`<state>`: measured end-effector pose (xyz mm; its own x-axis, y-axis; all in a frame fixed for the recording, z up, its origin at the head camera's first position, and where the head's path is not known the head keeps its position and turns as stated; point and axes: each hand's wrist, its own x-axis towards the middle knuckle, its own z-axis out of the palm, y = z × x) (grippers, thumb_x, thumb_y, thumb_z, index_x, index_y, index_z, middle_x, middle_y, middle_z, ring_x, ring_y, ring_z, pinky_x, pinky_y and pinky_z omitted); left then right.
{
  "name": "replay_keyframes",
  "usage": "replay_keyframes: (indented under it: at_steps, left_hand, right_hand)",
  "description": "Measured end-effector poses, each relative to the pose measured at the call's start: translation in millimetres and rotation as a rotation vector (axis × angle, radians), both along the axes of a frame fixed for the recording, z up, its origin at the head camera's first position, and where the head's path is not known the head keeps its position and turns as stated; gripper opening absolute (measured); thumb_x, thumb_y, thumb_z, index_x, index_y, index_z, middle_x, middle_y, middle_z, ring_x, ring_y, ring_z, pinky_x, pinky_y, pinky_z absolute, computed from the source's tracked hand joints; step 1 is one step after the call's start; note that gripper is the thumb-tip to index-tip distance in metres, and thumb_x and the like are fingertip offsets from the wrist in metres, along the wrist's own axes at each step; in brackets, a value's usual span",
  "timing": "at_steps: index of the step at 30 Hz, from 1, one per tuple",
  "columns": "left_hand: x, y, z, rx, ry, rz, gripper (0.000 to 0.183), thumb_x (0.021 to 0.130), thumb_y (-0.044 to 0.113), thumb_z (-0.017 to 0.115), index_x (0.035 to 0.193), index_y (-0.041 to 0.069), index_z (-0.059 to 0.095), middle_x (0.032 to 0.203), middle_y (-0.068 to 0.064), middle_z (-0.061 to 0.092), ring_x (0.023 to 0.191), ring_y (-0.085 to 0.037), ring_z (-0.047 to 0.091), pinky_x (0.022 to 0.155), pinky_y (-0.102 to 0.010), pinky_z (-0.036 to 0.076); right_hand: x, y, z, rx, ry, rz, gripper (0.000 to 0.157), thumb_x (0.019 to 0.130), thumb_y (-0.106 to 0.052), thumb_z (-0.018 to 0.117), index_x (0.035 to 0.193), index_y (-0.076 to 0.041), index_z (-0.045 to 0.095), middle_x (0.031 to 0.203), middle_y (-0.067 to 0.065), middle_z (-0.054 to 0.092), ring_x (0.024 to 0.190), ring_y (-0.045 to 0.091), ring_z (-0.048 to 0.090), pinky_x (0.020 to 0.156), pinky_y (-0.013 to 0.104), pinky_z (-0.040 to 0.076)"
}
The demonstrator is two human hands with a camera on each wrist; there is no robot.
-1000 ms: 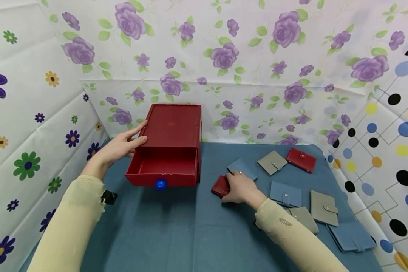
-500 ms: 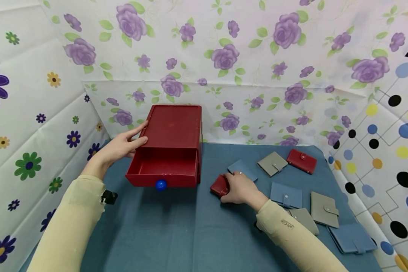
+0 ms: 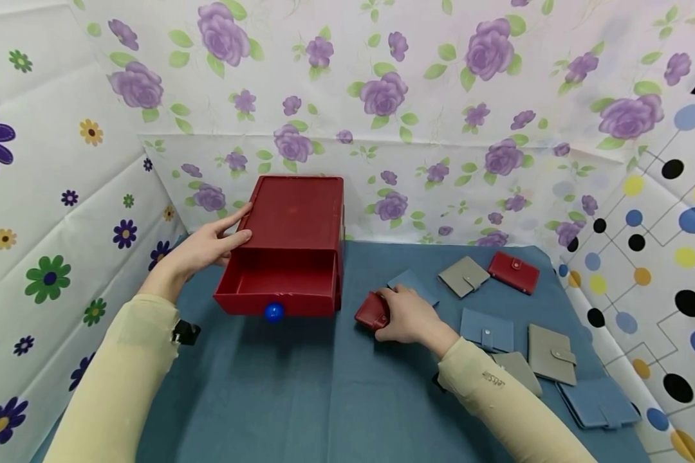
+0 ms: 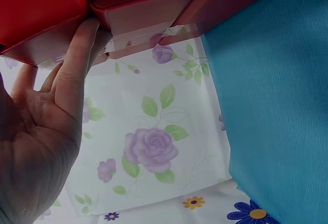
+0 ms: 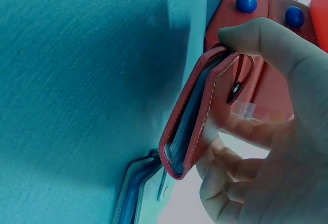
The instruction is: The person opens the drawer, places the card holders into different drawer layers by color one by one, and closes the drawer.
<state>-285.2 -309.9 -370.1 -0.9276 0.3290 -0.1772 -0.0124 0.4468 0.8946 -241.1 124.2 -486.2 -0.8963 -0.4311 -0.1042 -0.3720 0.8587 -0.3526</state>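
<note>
Pinching red wallet (image 3: 371, 311) with right hand (image 3: 408, 315)
Resting left hand (image 3: 201, 247), spread at thumb and forefinger, on red drawer box (image 3: 295, 212)

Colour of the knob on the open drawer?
The knob is blue; the head view shows it best.

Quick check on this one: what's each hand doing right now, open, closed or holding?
Left hand: open, touching the red drawer cabinet.
Right hand: closed, holding a small red snap wallet between thumb and fingers.
</note>
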Motion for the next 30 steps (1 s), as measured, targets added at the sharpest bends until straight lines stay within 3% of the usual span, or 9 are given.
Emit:
replay_keyframes:
  at_steps: [7,30]
  left_hand:
    - [-0.9,-0.4,0.5,-0.001,0.004,-0.003,0.076,0.11,0.045,0.06,0.171,0.046,0.014,0.154,-0.029,0.051,0.109,-0.029,0.076,0.091,-0.046,0.063]
    - [-0.6,-1.2,-0.6,0.01,0.003,0.003,0.075,0.11,0.046,0.061,0.17,0.047,0.017,0.155,-0.027,0.051,0.11,-0.031,0.075,0.089,-0.045,0.063]
  right_hand:
    - [-0.4,4.2,13.4,-0.077,0.017,-0.003,0.086,0.079,-0.036,0.088,0.155,-0.012,0.057,0.123,0.013,0.062,0.096,0.024,0.056,0.07,0.041,0.053]
    - [-6.5,16.8,35.5,-0.17,0.002,0.014,0.088,0.083,-0.039,0.089,0.16,-0.016,0.052,0.126,0.013,0.06,0.096,0.023,0.059,0.073,0.039,0.055]
